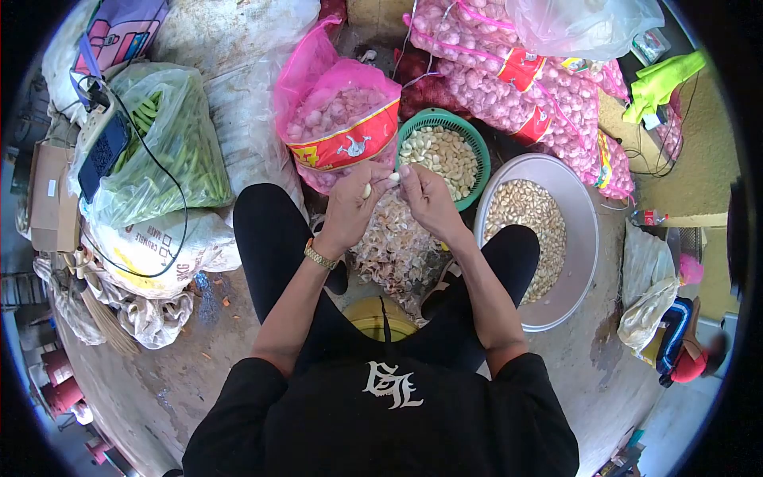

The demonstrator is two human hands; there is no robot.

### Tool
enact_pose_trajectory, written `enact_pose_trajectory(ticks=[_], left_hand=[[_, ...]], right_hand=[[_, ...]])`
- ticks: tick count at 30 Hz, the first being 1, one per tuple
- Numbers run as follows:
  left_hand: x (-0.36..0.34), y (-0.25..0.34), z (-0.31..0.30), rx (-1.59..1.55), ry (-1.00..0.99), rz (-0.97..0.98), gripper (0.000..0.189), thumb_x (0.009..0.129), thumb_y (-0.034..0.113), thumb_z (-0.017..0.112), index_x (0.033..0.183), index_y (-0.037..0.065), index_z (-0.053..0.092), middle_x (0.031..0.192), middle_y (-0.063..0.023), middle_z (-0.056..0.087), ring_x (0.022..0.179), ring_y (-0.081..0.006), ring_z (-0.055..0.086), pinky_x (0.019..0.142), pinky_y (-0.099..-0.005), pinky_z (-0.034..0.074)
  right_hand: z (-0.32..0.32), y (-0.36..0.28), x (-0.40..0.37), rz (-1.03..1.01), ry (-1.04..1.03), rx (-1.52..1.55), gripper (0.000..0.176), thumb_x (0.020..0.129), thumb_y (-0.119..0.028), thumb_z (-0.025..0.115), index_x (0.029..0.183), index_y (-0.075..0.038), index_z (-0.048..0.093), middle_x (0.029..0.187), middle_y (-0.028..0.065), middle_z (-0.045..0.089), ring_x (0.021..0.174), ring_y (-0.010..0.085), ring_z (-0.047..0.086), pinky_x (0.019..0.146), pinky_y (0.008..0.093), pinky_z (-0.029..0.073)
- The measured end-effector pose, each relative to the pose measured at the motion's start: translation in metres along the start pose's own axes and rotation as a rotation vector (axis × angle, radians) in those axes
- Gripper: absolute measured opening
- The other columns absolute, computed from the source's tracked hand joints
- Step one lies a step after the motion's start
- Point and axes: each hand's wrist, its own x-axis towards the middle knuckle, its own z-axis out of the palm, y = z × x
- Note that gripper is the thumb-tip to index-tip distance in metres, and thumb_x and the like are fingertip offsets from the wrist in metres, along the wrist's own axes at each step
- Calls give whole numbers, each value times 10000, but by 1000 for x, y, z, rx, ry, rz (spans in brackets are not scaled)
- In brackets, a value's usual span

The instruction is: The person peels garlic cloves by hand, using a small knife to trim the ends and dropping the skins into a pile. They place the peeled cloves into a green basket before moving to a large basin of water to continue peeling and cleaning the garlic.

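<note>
A pale garlic clove (394, 177) is pinched between the fingertips of my left hand (350, 200) and my right hand (433, 203). Another whitish piece, apparently a clove (366, 191), shows against the fingers of my left hand. Below both hands, a heap of garlic skins (391, 242) lies on the floor between my feet. Just beyond my right hand stands a green plastic basket (482, 151) with peeled cloves in it. A wide pale basin (582, 230) to the right contains many tan cloves. Behind my left hand, an opened pink mesh sack (306, 75) is full of garlic.
Several filled pink garlic sacks (568, 119) are stacked at the back right. At left, a clear plastic bag of green pods (187, 163) rests on white sacks (131, 246), with a phone (105, 155) beside it. A broom (110, 322) lies at far left.
</note>
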Motion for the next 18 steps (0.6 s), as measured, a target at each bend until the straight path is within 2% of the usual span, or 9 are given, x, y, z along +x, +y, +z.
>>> enact_pose_trajectory(ticks=[2, 6, 8, 9, 11, 12, 14, 17, 18], left_hand=[[-2, 0, 4, 44, 9, -5, 149, 914, 100, 612, 1023, 2, 587, 950, -144, 633, 869, -278, 641, 768, -342, 492], [1, 5, 4, 112, 8, 19, 165, 917, 120, 611, 1028, 8, 564, 940, -155, 623, 878, -325, 637, 755, -369, 492], [1, 4, 4, 95, 1, 18, 160, 919, 117, 607, 1028, 10, 558, 934, -154, 621, 878, -323, 638, 752, -369, 492], [2, 4, 3, 81, -8, 20, 156, 922, 114, 602, 1028, 12, 551, 929, -153, 620, 879, -321, 640, 748, -370, 491], [1, 5, 5, 98, 12, 30, 156, 924, 112, 597, 1033, 12, 546, 927, -153, 620, 878, -321, 639, 748, -371, 490], [1, 7, 5, 113, 27, 41, 157, 927, 110, 593, 1039, 13, 541, 925, -152, 620, 878, -320, 639, 748, -372, 490], [0, 6, 5, 107, 30, -10, 160, 930, 119, 591, 1035, 12, 537, 928, -160, 617, 870, -319, 638, 749, -372, 488], [1, 0, 3, 67, 7, -82, 180, 934, 128, 592, 1056, 6, 542, 944, -142, 620, 844, -293, 637, 743, -369, 484], [1, -2, 2, 34, -14, -106, 199, 935, 129, 593, 1081, 1, 551, 958, -115, 626, 825, -268, 635, 736, -366, 480]], right_hand=[[-3, 3, 2, -225, 103, -382, 407, 1022, -358, 463, 826, -12, 547, 638, -42, 418, 568, 68, 345, 498, 276, 301], [-1, -1, 2, -201, 109, -204, 401, 1015, -342, 480, 803, -4, 521, 601, -10, 401, 530, 96, 361, 478, 302, 310], [-3, -28, -3, 394, -62, 357, 393, 1011, -311, 493, 786, 11, 493, 584, 16, 394, 514, 126, 390, 469, 325, 330], [-2, -26, -3, 395, -65, 357, 393, 1011, -311, 493, 786, 11, 493, 584, 16, 394, 514, 126, 390, 469, 325, 330], [1, -21, 0, 189, -16, 191, 346, 986, -249, 535, 784, 26, 483, 567, 97, 409, 488, 183, 408, 463, 360, 349], [3, -16, 0, 187, -17, 192, 346, 986, -249, 535, 784, 26, 483, 567, 97, 409, 488, 183, 408, 463, 360, 349], [5, -9, 2, -263, 101, -404, 302, 962, -199, 564, 780, 28, 485, 566, 163, 413, 479, 224, 402, 469, 376, 356], [6, -15, -2, -284, 125, -417, 265, 935, -156, 584, 779, 33, 482, 587, 222, 416, 484, 268, 408, 478, 387, 361], [3, -16, -3, -234, 88, -458, 256, 962, -176, 548, 819, 35, 516, 601, 183, 464, 515, 222, 442, 506, 354, 383]])
